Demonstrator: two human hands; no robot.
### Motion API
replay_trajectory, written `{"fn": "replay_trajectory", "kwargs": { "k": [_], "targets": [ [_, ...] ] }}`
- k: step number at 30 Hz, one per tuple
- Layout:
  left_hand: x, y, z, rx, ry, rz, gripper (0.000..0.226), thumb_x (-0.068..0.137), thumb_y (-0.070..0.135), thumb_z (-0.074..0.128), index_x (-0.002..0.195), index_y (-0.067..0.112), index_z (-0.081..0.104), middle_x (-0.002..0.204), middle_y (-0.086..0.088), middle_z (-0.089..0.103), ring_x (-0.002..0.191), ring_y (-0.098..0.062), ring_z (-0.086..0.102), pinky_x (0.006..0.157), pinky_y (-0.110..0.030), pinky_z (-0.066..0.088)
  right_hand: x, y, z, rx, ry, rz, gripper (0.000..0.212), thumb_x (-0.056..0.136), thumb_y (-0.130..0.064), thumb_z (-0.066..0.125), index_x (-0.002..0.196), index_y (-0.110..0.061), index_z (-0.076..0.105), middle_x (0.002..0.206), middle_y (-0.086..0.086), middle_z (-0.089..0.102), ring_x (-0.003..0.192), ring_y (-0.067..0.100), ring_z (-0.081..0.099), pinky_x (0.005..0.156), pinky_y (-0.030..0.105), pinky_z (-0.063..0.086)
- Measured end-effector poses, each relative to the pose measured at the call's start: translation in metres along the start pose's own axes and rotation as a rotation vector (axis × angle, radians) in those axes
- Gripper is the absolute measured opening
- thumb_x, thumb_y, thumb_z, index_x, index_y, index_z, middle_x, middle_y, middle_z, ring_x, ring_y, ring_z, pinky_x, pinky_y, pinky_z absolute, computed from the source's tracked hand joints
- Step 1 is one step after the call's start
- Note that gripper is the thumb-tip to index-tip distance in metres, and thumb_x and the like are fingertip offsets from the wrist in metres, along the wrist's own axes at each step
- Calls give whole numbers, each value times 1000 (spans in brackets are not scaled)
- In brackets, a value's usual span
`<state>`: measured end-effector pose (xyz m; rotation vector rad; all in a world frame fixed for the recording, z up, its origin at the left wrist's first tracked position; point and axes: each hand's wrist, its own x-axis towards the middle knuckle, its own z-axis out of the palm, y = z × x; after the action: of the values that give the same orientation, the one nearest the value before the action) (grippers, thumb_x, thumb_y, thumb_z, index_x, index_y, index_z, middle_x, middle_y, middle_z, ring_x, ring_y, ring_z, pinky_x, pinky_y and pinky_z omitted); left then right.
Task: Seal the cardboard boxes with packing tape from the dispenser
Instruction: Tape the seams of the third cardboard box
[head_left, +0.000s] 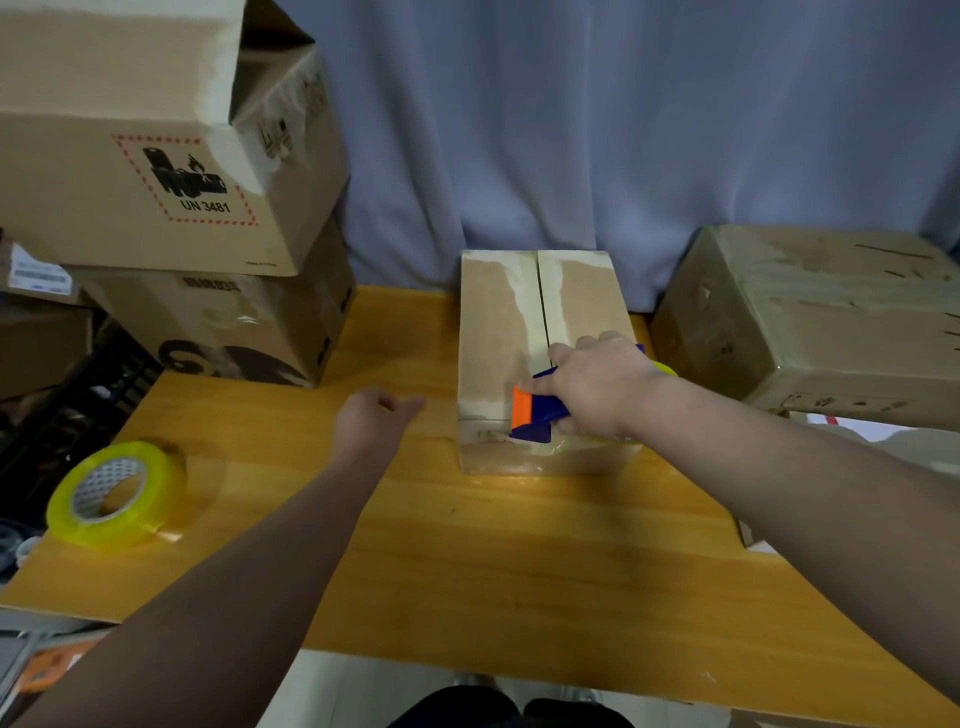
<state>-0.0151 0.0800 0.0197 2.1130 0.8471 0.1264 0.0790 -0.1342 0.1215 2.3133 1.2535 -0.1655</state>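
Atop box (493, 322) (lengthwise near-far): right grip (592, 389) holds dispenser (535, 410), nose nearward; left grip (371, 421) slack.

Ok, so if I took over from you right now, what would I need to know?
Right hand: grips the dispenser, pressed on the near end of the small box.
Left hand: holds nothing, over the table, left of the box.
Spare roll: on the table's left side.
Done: tape seems started at the box's near end.
Left: the top seam shows an open gap, so run tape along it. Then do the stacked boxes and the big box, if they are unsealed; I cannot tell.
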Motion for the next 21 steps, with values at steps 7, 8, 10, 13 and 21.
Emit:
{"fn": "replay_trajectory", "kwargs": {
  "k": [7, 8, 10, 13, 21],
  "targets": [
    [6, -9, 3, 33, 5, -38, 35, 88, 43, 64, 78, 12, 53, 67, -8, 52, 58, -24, 46, 52, -31, 31, 8, -3, 0, 33, -20, -11, 58, 94, -50, 48, 147, -38, 27, 128, 6, 47, 110, 28, 51, 85, 38, 41],
    [6, -10, 3, 36, 3, -41, 35, 88, 43, 64, 78, 12, 52, 67, -9, 52, 58, -24, 45, 51, -31, 30, 9, -4, 1, 33, -27, -13, 59, 94, -50, 48, 148, -38, 26, 129, 6, 47, 110, 28, 51, 85, 38, 41],
    [8, -12, 6, 36, -5, -48, 34, 89, 42, 64, 81, 11, 53, 65, -8, 51, 57, -24, 45, 49, -30, 29, 11, -5, 1, 30, -40, -16, 59, 94, -50, 48, 148, -39, 25, 129, 6, 46, 110, 28, 51, 85, 38, 40],
    [11, -14, 12, 65, -41, -65, 33, 90, 42, 63, 82, 12, 52, 64, -6, 50, 55, -21, 44, 47, -29, 28, 14, -5, 1, 32, -53, -11, 56, 93, -49, 50, 145, -36, 32, 127, 6, 48, 110, 28, 51, 86, 39, 41],
    [11, -12, 47, 79, -219, -145, 33, 91, 41, 60, 88, 8, 54, 75, -6, 55, 64, -20, 48, 55, -28, 36, 14, -3, 5, 61, -74, -10, 53, 94, -48, 50, 142, -32, 37, 124, 6, 49, 107, 27, 52, 86, 38, 41]
  ]
}}
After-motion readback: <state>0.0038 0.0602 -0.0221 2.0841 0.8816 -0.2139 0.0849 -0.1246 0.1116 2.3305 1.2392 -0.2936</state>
